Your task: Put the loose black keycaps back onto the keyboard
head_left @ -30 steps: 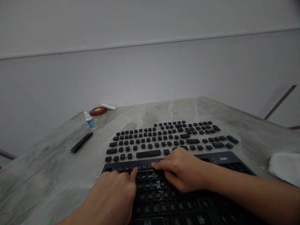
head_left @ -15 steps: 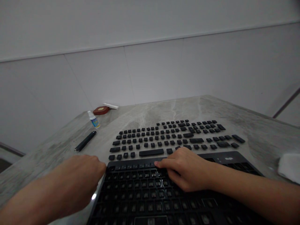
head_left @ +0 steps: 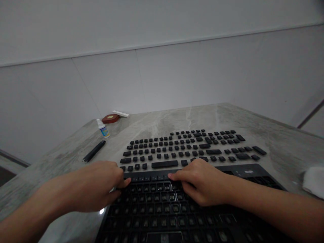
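A black keyboard (head_left: 162,199), most of its key sockets bare, lies before me with a row of small keys (head_left: 150,178) fitted along its far edge. Over its far left corner, my left hand (head_left: 101,184) reaches in, the index fingertip on the left end of that row and the thumb apart below. Farther right, my right hand (head_left: 202,182) rests on the keyboard, its index fingertip touching a key in the same row and the other fingers curled under. Neither hand holds anything that I can see. Loose black keycaps (head_left: 165,156) and a spacebar (head_left: 165,164) lie in rows beyond the keyboard.
To the left on the grey marbled table (head_left: 157,121) are a black, stick-like tool (head_left: 94,151) and a small spray bottle (head_left: 103,129). Behind them sit a reddish-brown case (head_left: 110,118) and a white strip (head_left: 120,114). White cloth-like material (head_left: 314,180) lies at the right edge.
My left hand has moved right from beside the keyboard's corner onto its top row, with the index finger now extended. The right hand keeps its place.
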`<act>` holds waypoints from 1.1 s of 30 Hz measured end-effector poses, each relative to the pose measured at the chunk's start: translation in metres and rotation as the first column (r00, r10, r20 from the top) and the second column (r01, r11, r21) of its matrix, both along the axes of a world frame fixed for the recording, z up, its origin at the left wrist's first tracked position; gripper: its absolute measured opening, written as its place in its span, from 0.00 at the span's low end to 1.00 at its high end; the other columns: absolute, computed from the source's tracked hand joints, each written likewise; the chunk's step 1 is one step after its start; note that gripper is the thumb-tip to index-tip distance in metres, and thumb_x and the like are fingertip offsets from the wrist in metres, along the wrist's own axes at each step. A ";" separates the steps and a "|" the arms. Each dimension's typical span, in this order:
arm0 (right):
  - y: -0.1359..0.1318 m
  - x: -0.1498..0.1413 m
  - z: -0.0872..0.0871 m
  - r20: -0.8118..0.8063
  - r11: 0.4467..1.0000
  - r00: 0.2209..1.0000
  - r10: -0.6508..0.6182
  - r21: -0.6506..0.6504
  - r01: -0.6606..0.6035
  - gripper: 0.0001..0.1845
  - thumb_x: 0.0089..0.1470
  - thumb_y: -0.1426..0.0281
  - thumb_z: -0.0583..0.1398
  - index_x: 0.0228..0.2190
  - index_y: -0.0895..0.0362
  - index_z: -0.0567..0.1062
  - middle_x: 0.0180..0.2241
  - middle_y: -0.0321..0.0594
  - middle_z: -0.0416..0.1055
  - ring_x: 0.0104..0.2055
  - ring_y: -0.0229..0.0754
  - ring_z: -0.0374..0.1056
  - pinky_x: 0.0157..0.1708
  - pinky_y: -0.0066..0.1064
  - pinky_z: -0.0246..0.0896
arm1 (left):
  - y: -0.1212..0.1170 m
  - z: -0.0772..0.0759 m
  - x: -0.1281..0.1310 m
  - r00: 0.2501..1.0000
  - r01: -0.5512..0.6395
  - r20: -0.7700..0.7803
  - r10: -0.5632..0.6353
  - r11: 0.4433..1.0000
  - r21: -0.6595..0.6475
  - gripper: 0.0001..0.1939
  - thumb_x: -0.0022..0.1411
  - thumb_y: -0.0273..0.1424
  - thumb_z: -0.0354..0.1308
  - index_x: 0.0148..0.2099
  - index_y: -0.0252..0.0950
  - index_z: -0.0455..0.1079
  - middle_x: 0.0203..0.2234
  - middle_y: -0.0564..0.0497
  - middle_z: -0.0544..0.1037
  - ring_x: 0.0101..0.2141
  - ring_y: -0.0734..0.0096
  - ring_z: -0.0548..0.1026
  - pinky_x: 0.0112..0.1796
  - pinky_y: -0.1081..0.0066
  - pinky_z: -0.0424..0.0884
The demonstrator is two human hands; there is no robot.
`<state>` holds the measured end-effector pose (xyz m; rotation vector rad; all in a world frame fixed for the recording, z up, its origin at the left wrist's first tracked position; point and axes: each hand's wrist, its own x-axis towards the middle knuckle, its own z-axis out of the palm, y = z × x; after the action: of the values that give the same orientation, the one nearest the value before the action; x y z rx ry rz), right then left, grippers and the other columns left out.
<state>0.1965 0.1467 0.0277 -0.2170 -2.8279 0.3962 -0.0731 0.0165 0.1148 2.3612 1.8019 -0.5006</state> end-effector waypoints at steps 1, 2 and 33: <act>0.000 0.000 0.000 0.001 1.000 1.000 -0.003 -0.002 0.003 0.24 0.51 0.76 0.55 0.49 0.59 0.77 0.26 0.41 0.77 0.24 0.41 0.70 0.26 0.33 0.53 | 0.003 0.000 0.001 1.000 0.007 -0.005 -0.008 1.000 -0.009 0.19 0.69 0.35 0.47 0.33 0.39 0.77 0.24 0.47 0.77 0.23 0.64 0.74 0.24 0.69 0.58; 0.000 0.001 -0.001 0.004 1.000 1.000 -0.005 -0.003 0.005 0.24 0.51 0.76 0.55 0.49 0.59 0.77 0.26 0.41 0.77 0.24 0.41 0.70 0.26 0.33 0.53 | 0.006 -0.001 0.002 1.000 0.000 0.005 0.000 1.000 -0.012 0.19 0.69 0.34 0.47 0.31 0.38 0.76 0.23 0.48 0.76 0.22 0.66 0.73 0.24 0.70 0.57; 0.001 0.002 0.010 -0.234 0.995 0.969 -0.075 -0.081 0.057 0.15 0.45 0.77 0.57 0.34 0.59 0.81 0.20 0.38 0.74 0.19 0.36 0.65 0.22 0.27 0.56 | 0.019 -0.056 0.047 0.852 0.319 0.258 -0.456 0.842 0.435 0.28 0.62 0.28 0.54 0.65 0.34 0.61 0.56 0.37 0.69 0.54 0.45 0.70 0.52 0.48 0.70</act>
<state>0.1981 0.1476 0.0379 -0.2598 -2.5677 0.4792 -0.0257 0.0359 0.0590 2.8641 1.3415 0.2685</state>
